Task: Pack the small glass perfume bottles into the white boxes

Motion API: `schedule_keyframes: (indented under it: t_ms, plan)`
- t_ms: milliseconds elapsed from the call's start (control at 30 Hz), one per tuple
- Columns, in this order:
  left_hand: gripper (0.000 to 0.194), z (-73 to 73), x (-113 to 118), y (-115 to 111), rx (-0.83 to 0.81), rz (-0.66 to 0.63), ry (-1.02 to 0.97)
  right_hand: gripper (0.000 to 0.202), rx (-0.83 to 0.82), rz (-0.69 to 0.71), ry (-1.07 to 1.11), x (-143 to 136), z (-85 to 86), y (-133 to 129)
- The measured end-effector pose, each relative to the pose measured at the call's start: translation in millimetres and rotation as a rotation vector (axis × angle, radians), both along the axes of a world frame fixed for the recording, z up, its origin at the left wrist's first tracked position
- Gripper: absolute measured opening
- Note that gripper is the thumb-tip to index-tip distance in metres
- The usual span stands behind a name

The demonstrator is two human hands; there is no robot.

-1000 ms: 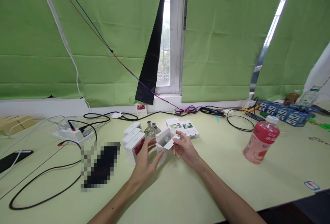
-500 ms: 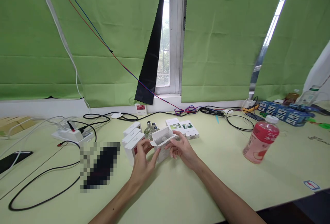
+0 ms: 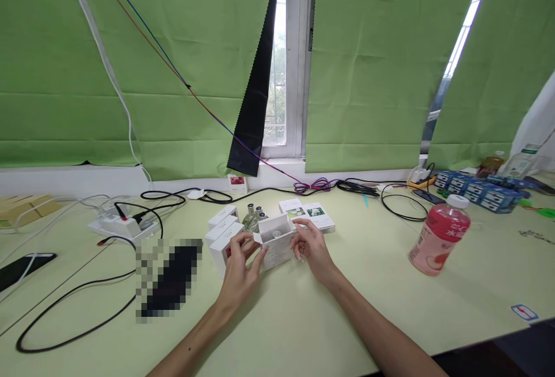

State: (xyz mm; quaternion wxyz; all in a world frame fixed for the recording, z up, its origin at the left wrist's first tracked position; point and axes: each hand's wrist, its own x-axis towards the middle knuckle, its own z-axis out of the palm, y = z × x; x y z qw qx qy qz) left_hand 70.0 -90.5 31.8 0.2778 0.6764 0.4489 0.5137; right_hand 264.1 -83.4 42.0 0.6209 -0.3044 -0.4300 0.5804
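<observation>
A small white carton (image 3: pixel 277 254) stands upright on the table with its top flaps up. A clear round piece (image 3: pixel 276 235) shows inside it; the rest of the contents is hidden. My left hand (image 3: pixel 239 268) grips the carton's left side between thumb and fingers. At the right edge, my right hand (image 3: pixel 317 254) has its curled fingertips on the side flap. Several closed white boxes (image 3: pixel 226 232) stand in a row just left of the carton. Behind it are glass bottles (image 3: pixel 251 218) with silvery tops, and flat white boxes (image 3: pixel 318 218) with flower pictures lie behind to the right.
A pink drink bottle (image 3: pixel 440 235) stands on the right. Blue boxes (image 3: pixel 477 191) are at the far right. A power strip (image 3: pixel 124 225) with cables is on the left, near a phone (image 3: pixel 26 270). Coiled wires (image 3: pixel 358 187) run along the wall.
My right hand has shifted slightly right and off the carton's front face, uncovering more of it. The back flap stands a little more upright. My left hand keeps its grip.
</observation>
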Motion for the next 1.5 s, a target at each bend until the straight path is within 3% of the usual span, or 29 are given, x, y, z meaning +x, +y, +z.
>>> schedule_keyframes:
  t_ms: [300,433,700,833,1000,1267,1500]
  plan:
    - [0.029,2.4,-4,3,-0.030,-0.111,-0.023,0.014,0.152,-0.289,-0.158,2,-1.1,2]
    - [0.030,0.6,-5,5,-0.028,-0.121,-0.049,0.016,0.180,-0.264,-0.164,2,-3.5,4]
    - [0.043,-1.9,-3,4,-0.005,-0.059,-0.037,0.048,0.191,-0.141,-0.118,4,-4.2,1]
    - [0.050,-2.8,-4,4,0.041,-0.083,0.029,0.049,0.189,-0.128,-0.150,4,-5.0,0]
    - [0.041,-3.8,-7,6,0.062,-0.073,0.146,0.048,0.207,-0.106,-0.169,3,-2.9,-2]
    - [0.038,-2.5,-4,5,0.046,-0.079,0.057,0.040,0.191,-0.168,-0.188,0,-0.8,-3]
    - [0.047,-7.2,-5,7,0.070,-0.101,0.056,0.042,0.168,-0.228,-0.220,-3,-2.6,2]
